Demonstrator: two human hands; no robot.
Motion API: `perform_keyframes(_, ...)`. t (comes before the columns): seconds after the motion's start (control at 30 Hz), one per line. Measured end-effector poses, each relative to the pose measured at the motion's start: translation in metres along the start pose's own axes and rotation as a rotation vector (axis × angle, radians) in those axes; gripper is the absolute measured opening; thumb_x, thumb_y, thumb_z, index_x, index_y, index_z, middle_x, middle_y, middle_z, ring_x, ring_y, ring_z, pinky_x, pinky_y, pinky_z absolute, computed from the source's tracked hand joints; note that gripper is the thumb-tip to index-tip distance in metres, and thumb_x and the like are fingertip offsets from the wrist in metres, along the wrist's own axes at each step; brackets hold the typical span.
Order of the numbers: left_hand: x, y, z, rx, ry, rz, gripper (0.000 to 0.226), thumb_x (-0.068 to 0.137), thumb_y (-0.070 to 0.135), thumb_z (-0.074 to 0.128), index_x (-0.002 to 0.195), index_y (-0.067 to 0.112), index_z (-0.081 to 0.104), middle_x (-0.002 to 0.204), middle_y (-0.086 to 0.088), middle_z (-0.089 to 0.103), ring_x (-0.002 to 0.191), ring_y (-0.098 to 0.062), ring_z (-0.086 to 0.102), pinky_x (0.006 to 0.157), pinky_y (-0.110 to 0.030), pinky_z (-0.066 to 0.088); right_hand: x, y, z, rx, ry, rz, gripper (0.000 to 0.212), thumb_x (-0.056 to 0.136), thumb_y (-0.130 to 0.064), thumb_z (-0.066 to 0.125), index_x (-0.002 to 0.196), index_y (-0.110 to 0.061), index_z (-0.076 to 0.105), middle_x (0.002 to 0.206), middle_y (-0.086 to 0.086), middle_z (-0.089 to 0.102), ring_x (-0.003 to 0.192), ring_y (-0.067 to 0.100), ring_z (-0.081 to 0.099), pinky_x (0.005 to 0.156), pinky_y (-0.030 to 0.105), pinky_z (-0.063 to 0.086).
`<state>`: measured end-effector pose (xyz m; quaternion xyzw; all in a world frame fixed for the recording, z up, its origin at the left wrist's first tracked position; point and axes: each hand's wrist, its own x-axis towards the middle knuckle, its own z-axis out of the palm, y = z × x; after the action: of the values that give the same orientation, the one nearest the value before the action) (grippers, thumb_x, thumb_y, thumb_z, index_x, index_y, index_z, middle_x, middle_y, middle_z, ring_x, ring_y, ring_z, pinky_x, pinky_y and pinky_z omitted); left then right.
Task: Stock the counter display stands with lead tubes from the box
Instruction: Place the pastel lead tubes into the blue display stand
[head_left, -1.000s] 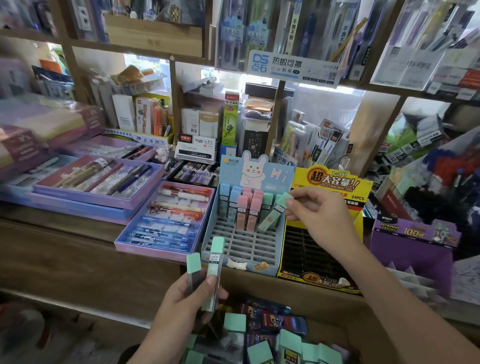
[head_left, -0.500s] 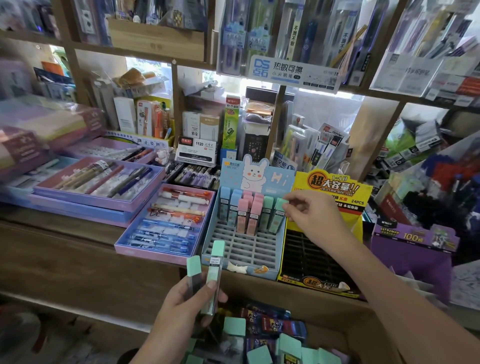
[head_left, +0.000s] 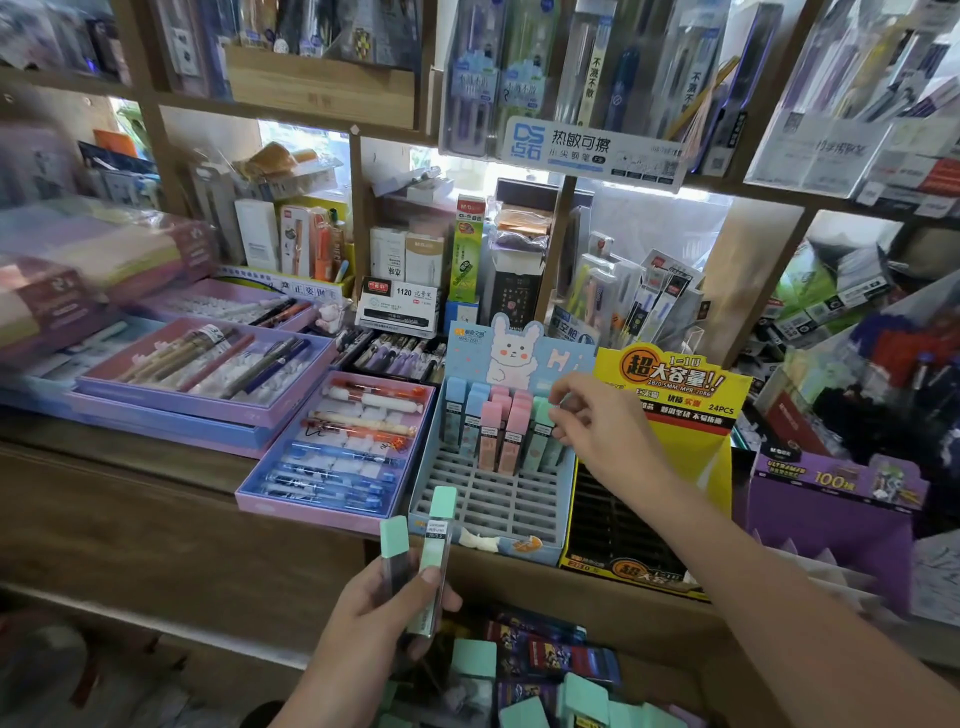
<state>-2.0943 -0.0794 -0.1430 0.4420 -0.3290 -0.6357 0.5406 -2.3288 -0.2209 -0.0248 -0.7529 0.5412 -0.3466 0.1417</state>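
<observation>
matt wooden counter (head_left: 156, 519), glossy plastic lead tubes (head_left: 436, 551)

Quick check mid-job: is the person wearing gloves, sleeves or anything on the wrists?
No. The left hand and right hand are bare, with no gloves. Both forearms are uncovered as far as the frame shows; no sleeve, watch, bracelet or ring is visible.

Blue display stand (head_left: 483, 514): front slots (head_left: 519, 488) free, open from above. Back rows filled with upright tubes (head_left: 491, 431); bunny backboard (head_left: 511, 353) closes rear. Right hand (head_left: 602, 431) occupies back right corner, forearm crossing yellow stand (head_left: 675, 441). Black grid (head_left: 608, 525) there open. Pen tray (head_left: 311, 514) just beside left wall. Left hand (head_left: 363, 618) with mint tubes (head_left: 439, 551) before front left corner.
</observation>
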Motion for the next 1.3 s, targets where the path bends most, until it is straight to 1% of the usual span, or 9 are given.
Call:
perform_keyframes(0.23, -0.001, 0.0, 0.001, -0.01, -0.015, -0.023, 0.025, 0.077, 0.031, 0.078, 0.1, 0.02, 0.079, 0.094, -0.027, 0.073, 0.063, -0.025, 0.057, 0.051, -0.033, 0.044, 0.002, 0.001, 0.007, 0.01, -0.018, 0.075, 0.015, 0.099, -0.006, 0.064, 0.108, -0.014, 0.073, 0.08, -0.007, 0.07, 0.072, 0.008, 0.075, 0.077, 0.04, 0.065)
perform_keyframes(0.4, -0.002, 0.002, 0.002, -0.024, 0.002, -0.041, 0.026, 0.073, 0.025, 0.079, 0.098, 0.018, 0.079, 0.096, -0.029, 0.074, 0.063, -0.026, 0.058, 0.051, -0.033, 0.044, -0.002, -0.001, 0.003, 0.045, -0.032, 0.115, 0.022, 0.099, -0.005, 0.064, 0.119, -0.011, 0.072, 0.082, -0.006, 0.07, 0.071, 0.004, 0.074, 0.078, 0.036, 0.065)
perform_keyframes(0.5, -0.003, 0.002, 0.002, -0.021, 0.0, -0.032, 0.029, 0.071, 0.027, 0.081, 0.099, 0.02, 0.079, 0.098, -0.027, 0.074, 0.065, -0.026, 0.058, 0.052, -0.033, 0.045, -0.012, -0.005, 0.001, 0.086, 0.025, 0.101, 0.031, 0.098, -0.004, 0.065, 0.126, -0.017, 0.069, 0.079, -0.005, 0.071, 0.07, 0.005, 0.073, 0.075, 0.036, 0.065)
perform_keyframes(0.67, -0.005, 0.001, 0.003, 0.026, -0.022, 0.019, 0.042, 0.068, 0.039, 0.091, 0.104, 0.021, 0.078, 0.094, -0.019, 0.074, 0.067, -0.024, 0.055, 0.054, -0.031, 0.044, -0.037, -0.026, 0.006, 0.339, -0.057, 0.125, 0.019, 0.095, -0.005, 0.069, 0.095, -0.023, 0.075, 0.078, 0.001, 0.074, 0.066, 0.013, 0.074, 0.055, 0.025, 0.059)
perform_keyframes(0.77, -0.004, 0.001, 0.005, 0.037, -0.027, 0.023, 0.049, 0.061, 0.044, 0.093, 0.102, 0.021, 0.079, 0.092, -0.018, 0.074, 0.066, -0.021, 0.056, 0.054, -0.029, 0.045, -0.052, -0.035, 0.014, 0.47, -0.207, 0.134, 0.01, 0.096, -0.011, 0.07, 0.102, -0.016, 0.077, 0.084, 0.003, 0.077, 0.067, 0.017, 0.074, 0.054, 0.024, 0.057)
perform_keyframes(0.93, -0.002, -0.003, 0.002, 0.082, -0.035, 0.026, 0.061, 0.055, 0.053, 0.095, 0.104, 0.022, 0.079, 0.094, -0.018, 0.075, 0.065, -0.018, 0.057, 0.056, -0.029, 0.045, -0.069, -0.042, 0.029, 0.597, -0.338, 0.184, 0.019, 0.091, -0.015, 0.078, 0.11, -0.012, 0.074, 0.084, 0.015, 0.075, 0.071, 0.026, 0.076, 0.057, 0.03, 0.06)
perform_keyframes(1.1, 0.001, -0.007, -0.001, 0.104, -0.037, 0.006, 0.067, 0.051, 0.058, 0.096, 0.107, 0.025, 0.079, 0.101, -0.017, 0.077, 0.069, -0.017, 0.061, 0.059, -0.029, 0.048, -0.072, -0.043, 0.028, 0.651, -0.335, 0.2, 0.019, 0.089, -0.007, 0.078, 0.107, -0.007, 0.072, 0.08, 0.02, 0.074, 0.067, 0.027, 0.075, 0.056, 0.03, 0.06)
perform_keyframes(1.2, 0.003, -0.008, -0.003, 0.076, -0.054, -0.008, 0.069, 0.056, 0.054, 0.094, 0.114, 0.02, 0.078, 0.091, -0.012, 0.072, 0.071, -0.016, 0.062, 0.058, -0.027, 0.048, -0.07, -0.04, 0.017, 0.66, -0.283, 0.209, 0.018, 0.088, -0.007, 0.079, 0.106, -0.008, 0.073, 0.08, 0.018, 0.075, 0.065, 0.026, 0.074, 0.057, 0.029, 0.059)
perform_keyframes(1.3, 0.003, -0.007, -0.003, 0.016, -0.046, -0.008, 0.051, 0.07, 0.045, 0.084, 0.112, 0.017, 0.078, 0.096, -0.014, 0.074, 0.07, -0.017, 0.063, 0.054, -0.027, 0.047, -0.064, -0.032, 0.003, 0.616, -0.184, 0.2, 0.019, 0.088, -0.006, 0.079, 0.105, -0.011, 0.073, 0.082, 0.012, 0.076, 0.068, 0.026, 0.075, 0.058, 0.028, 0.06)
